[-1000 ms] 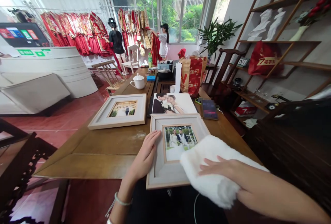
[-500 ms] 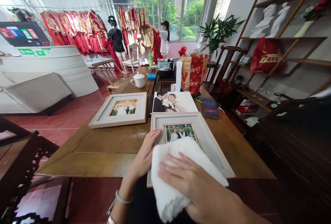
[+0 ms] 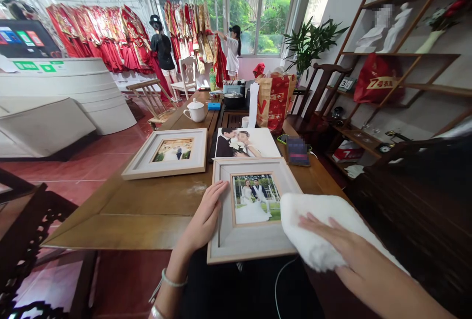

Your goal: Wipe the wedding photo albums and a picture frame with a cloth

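A pale framed wedding photo [image 3: 236,240] lies at the near edge of a wooden table [image 3: 147,211]. My left hand [image 3: 204,220] rests flat on the frame's left side, fingers stretched out. My right hand [image 3: 332,238] lies flat on a fluffy white cloth [image 3: 313,216], pressing it over the frame's right edge. A second framed photo [image 3: 167,153] sits further back on the left. An unframed wedding print [image 3: 245,143] lies behind the near frame.
A phone [image 3: 298,151], a white teapot [image 3: 195,110], a tea tray and a red-gold bag [image 3: 275,101] stand further along the table. Wooden chairs sit left and right. Shelves line the right wall. Two people stand by racks of red garments near the window.
My right hand has swept the cloth from the middle of the frame out to its right edge, uncovering the photo. The left hand has stayed on the frame.
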A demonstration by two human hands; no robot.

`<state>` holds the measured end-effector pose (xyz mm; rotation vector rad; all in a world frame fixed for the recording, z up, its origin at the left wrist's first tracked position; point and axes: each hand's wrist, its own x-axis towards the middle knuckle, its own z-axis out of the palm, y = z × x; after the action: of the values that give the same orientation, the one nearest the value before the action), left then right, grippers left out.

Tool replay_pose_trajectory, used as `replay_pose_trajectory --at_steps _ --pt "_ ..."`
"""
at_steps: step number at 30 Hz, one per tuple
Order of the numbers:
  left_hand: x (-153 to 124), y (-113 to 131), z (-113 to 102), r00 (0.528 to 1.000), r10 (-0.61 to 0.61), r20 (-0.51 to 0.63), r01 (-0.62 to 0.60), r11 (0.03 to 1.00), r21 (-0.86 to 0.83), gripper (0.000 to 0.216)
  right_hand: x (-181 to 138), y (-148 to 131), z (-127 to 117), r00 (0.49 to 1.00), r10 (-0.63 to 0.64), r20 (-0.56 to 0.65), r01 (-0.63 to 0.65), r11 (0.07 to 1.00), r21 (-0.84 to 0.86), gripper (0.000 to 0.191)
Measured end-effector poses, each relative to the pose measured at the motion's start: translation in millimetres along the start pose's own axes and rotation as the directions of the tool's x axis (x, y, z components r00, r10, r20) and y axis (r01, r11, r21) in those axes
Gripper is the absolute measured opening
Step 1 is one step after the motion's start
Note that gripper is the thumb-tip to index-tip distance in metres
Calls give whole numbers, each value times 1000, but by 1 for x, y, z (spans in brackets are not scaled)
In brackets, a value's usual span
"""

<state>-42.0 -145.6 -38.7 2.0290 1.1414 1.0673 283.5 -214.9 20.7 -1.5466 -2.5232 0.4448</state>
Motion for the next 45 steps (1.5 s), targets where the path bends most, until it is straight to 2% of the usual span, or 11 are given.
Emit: replay_pose_trajectory --at_steps 4,7,11,16,20,22,26,29,33,38,45 --pt "0 0 -1 1000 -10 5 10 1000 9 43 35 -19 15 982 140 -124 -156 979 -133 78" --pt "0 0 -1 1000 -14 -2 14 1000 13 43 61 -53 31 986 118 -117 -136 978 -160 75" --pt "0 1 1 1000 5 -22 -4 1000 16 43 69 -81 25 994 -105 -2 105 988 110 79" --pt "1 -6 2 999 18 -39 -17 1000 11 43 59 -77 -10 962 -254 105 194 899 394 71" --pt "5 -23 3 987 152 -44 -151 988 32 43 61 -91 -2 772 -608 185 491 755 436 54" --pt "6 -28 4 980 191 -47 -189 981 44 43 62 -98 10 706 -672 224 567 726 390 44" --pt "3 -18 4 992 120 -49 -119 993 25 43 53 -90 11 828 -526 196 445 828 341 56" --pt "0 -4 2 999 31 -22 -31 1000 3 43 47 -67 -4 956 -220 195 170 955 244 72" --pt "-2 4 -1 1000 3 -4 -3 1000 -9 44 59 -38 -19 984 51 170 -67 994 92 66" --pt "-2 2 -3 1000 12 -4 -12 1000 -9 44 112 -32 -30 1000 -26 1 26 995 -100 55" --pt "-1 1 -3 1000 28 -2 -28 1000 1 44 189 -68 -29 968 -215 -126 192 965 -176 55"
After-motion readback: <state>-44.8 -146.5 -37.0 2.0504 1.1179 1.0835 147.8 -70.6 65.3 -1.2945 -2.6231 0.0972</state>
